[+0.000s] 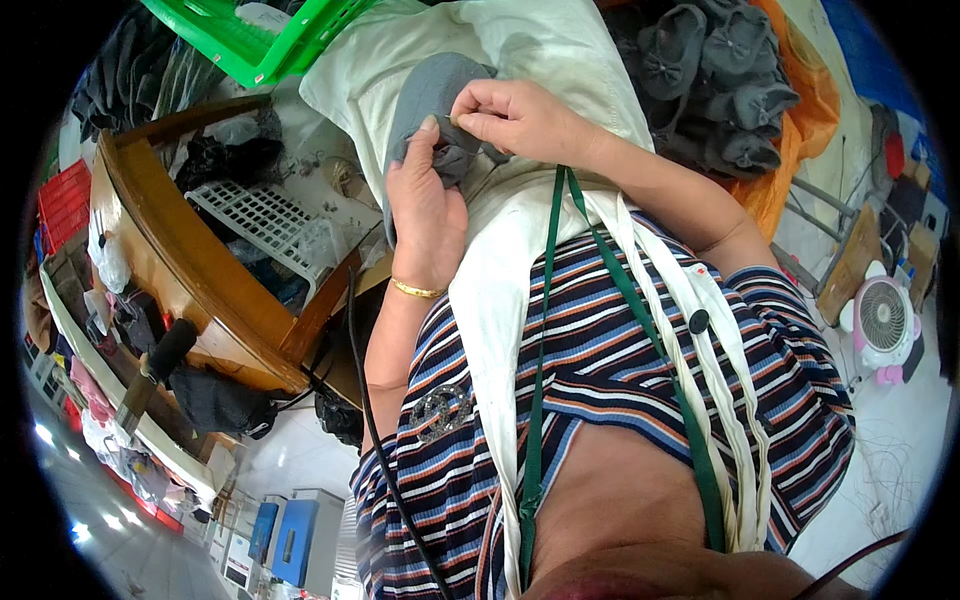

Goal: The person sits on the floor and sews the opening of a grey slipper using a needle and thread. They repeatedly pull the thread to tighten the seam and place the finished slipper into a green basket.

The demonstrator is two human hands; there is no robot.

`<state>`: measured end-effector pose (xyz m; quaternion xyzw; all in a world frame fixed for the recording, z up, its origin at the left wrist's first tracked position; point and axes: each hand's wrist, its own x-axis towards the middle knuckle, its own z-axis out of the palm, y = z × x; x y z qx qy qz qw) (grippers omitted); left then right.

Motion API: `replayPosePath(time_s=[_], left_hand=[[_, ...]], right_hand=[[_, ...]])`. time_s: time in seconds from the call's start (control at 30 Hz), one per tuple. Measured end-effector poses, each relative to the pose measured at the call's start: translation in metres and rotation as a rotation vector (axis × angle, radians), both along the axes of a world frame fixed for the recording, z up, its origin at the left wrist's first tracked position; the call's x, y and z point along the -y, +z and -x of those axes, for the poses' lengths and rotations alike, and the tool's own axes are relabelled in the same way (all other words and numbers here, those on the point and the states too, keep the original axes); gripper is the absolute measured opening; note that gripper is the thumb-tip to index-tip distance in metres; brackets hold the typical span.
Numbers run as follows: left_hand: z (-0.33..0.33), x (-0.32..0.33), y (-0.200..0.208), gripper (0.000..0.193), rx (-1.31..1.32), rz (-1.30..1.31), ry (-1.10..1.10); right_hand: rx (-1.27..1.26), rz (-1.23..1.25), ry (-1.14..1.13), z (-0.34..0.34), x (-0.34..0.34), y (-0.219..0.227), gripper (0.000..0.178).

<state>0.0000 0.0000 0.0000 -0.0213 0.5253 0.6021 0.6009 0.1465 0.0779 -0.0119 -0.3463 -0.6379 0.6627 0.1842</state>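
Shoe (437, 84) of grey cloth, by the look of it, lies above the person's lap, over a white apron (575, 85), with both hands at it. The left hand (428, 215) holds it from the near side, its thumb pressed along the cloth and its fingers mostly hidden behind; a gold-coloured bracelet (418, 290) circles that wrist. The right hand (520, 118) meets the shoe from the other side, thumb and forefinger drawn into a narrow pinch close to the left thumb's tip; whatever sits between those fingertips is too small to tell.

On the right, beyond the apron, a heap of grey shoes (705, 85) lies against an orange sheet (805, 110). On the left stands a brown wooden bench (190, 270) with a curved-looking edge, and beside it a white slatted basket (265, 232) sits tilted among dark cloth. A bright green crate (245, 45) shows at the top, near the apron. Farther right, a white-and-pink fan (884, 316) stands well apart from the hands.
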Motion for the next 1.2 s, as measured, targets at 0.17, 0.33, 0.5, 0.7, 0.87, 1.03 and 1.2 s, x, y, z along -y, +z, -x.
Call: replayPosePath(time_s=[0.17, 0.33, 0.5, 0.7, 0.87, 1.03, 1.2], left_hand=[[0.001, 0.004, 0.002, 0.015, -0.008, 0.023, 0.011], [0.000, 0.004, -0.005, 0.014, -0.011, 0.001, 0.025], [-0.006, 0.004, -0.002, 0.012, -0.031, -0.008, 0.036], [-0.007, 0.009, -0.022, 0.017, -0.053, -0.079, -0.055], [0.009, 0.007, -0.036, 0.022, 0.147, -0.137, -0.085], [0.013, 0.006, -0.036, 0.033, 0.276, -0.183, -0.036], [0.000, 0.002, -0.022, 0.033, 0.425, -0.215, 0.055]], right_hand=[[-0.062, -0.019, -0.021, -0.001, 0.010, -0.004, 0.012], [-0.053, -0.105, -0.040, -0.002, 0.009, -0.003, 0.012], [0.007, -0.166, -0.081, 0.003, 0.013, -0.003, 0.010], [0.112, -0.076, -0.131, 0.010, 0.006, 0.000, 0.016], [0.157, 0.134, -0.036, 0.007, -0.015, 0.012, 0.017], [0.185, -0.463, -0.291, -0.011, -0.023, -0.013, 0.017], [0.071, -0.245, -0.238, -0.019, -0.027, -0.035, 0.022]])
